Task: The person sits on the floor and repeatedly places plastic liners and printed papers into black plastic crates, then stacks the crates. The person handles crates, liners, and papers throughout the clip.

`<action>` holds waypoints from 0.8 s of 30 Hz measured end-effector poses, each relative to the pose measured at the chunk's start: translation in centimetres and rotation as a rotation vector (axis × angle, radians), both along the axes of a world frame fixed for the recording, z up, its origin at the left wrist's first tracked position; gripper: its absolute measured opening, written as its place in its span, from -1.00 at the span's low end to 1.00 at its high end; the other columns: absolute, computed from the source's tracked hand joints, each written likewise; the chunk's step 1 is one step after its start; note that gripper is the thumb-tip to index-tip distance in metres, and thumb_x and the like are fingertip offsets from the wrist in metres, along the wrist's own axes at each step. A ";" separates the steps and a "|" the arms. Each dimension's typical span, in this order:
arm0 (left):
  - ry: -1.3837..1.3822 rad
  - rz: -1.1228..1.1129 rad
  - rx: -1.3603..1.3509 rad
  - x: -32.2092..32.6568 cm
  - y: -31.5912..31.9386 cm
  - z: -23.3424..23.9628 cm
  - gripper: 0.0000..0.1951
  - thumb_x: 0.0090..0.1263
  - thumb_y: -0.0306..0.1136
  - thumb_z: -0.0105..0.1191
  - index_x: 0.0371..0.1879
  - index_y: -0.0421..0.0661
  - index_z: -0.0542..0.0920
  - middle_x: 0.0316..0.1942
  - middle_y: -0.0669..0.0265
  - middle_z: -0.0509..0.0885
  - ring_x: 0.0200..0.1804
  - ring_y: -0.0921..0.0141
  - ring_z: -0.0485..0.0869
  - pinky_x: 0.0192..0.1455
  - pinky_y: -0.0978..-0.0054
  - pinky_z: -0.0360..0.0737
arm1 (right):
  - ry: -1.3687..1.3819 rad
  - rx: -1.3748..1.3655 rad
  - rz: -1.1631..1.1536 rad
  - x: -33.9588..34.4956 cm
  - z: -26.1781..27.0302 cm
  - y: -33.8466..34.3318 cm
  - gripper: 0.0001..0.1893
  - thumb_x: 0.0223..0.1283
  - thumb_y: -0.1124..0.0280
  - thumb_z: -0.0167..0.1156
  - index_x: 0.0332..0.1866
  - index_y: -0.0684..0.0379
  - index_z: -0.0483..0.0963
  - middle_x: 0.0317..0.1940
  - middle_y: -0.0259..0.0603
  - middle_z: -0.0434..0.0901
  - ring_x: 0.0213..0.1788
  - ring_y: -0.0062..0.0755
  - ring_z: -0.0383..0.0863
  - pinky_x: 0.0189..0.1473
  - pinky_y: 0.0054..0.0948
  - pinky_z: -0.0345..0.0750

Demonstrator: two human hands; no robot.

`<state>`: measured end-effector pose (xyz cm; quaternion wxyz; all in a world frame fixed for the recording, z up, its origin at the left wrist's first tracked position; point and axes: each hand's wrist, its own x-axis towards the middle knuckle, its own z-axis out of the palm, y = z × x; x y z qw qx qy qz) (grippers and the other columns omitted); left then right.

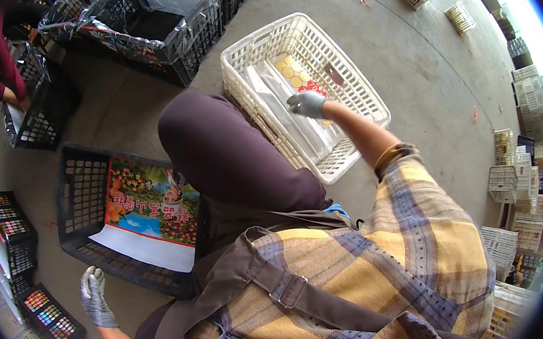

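My right hand (309, 104), in a grey glove, reaches over a white plastic crate (366, 101) with its fingers curled. Whether it grips anything is not clear. Beneath it lie flat clear plastic sleeves (276, 103), yellow round labels (292, 70) and red round labels (311, 89). My left hand (95, 296), in a striped glove with pale fingertips, is just outside the near edge of a black plastic crate (83, 188), holding nothing visible. Inside the black crate lies a printed sheet (152, 203) with a fruit orchard picture and writing, its white margin toward me.
Black crates lined with plastic film (172, 50) stand beyond my knee. At upper left, another person's hand (17, 100) reaches into a lined crate (40, 120). Black crates of colourful goods (49, 315) stand at left. Stacked pale crates (532, 97) line the right side.
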<state>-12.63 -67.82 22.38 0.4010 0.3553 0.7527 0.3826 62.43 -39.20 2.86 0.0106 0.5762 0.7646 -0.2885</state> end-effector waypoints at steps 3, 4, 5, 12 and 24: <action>-0.008 -0.032 -0.003 2.5 0.6 1.0 -0.53 0.58 -0.09 0.07 0.24 -0.22 0.53 0.11 0.06 0.65 0.20 0.22 0.65 0.35 0.23 0.52 | -0.096 -0.077 -0.163 -3.0 -5.6 -2.7 -0.37 0.22 0.11 0.30 0.32 0.26 0.45 0.10 0.26 0.62 0.14 0.08 0.66 0.20 -0.14 0.57; 0.035 -0.027 -0.022 3.4 0.8 1.3 -0.53 0.56 -0.08 0.10 0.22 -0.22 0.54 0.09 0.08 0.66 0.17 0.24 0.66 0.32 0.25 0.55 | -0.181 0.008 -0.114 -4.0 -6.8 -3.0 -0.36 0.17 0.13 0.34 0.30 0.27 0.46 0.11 0.26 0.62 0.13 0.08 0.67 0.20 -0.12 0.58; 0.042 -0.040 -0.018 4.1 0.7 1.5 -0.54 0.56 -0.09 0.10 0.21 -0.22 0.54 0.09 0.08 0.66 0.15 0.25 0.67 0.31 0.26 0.56 | -0.281 0.070 -0.067 -4.8 -7.9 -3.1 -0.36 0.12 0.14 0.37 0.28 0.27 0.47 0.12 0.26 0.61 0.12 0.07 0.67 0.19 -0.10 0.59; 0.079 -0.108 -0.067 8.9 0.2 3.4 -0.63 0.55 -0.24 0.14 0.14 -0.27 0.58 0.03 0.13 0.70 0.09 0.32 0.70 0.24 0.35 0.61 | -0.291 -0.002 -0.569 -3.9 -13.9 -1.6 -0.12 -0.06 -0.20 0.48 0.19 0.39 0.50 0.04 0.16 0.67 0.09 0.04 0.70 0.13 -0.17 0.61; 0.029 -0.261 -0.011 12.6 3.1 1.9 -0.74 0.57 -0.42 0.04 0.13 -0.27 0.59 -0.01 0.16 0.72 0.07 0.35 0.70 0.21 0.42 0.59 | 0.304 -0.314 -0.426 0.5 -5.2 -1.7 -0.12 0.02 -0.05 0.49 0.33 0.42 0.44 0.21 0.14 0.60 0.29 -0.11 0.58 0.34 -0.35 0.45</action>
